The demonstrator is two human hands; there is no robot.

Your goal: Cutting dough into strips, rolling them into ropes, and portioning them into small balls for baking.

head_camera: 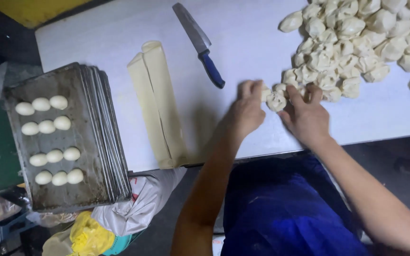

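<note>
My left hand (246, 110) and my right hand (306, 114) meet over a small lump of pale dough (276, 100) on the white table (243, 52); the fingers of both hands close around it. A large heap of similar rough dough pieces (357, 42) lies just behind and to the right of my right hand. At the left, a dark metal tray (86, 180) carries several smooth rounded dough balls (47, 127) in rows of three.
A knife with a blue handle (200, 45) lies on the table beyond my left hand. Two long strips of rolled dough (160, 104) stretch toward the table's front edge. The tray tops a stack of trays. Bags (134, 208) sit below.
</note>
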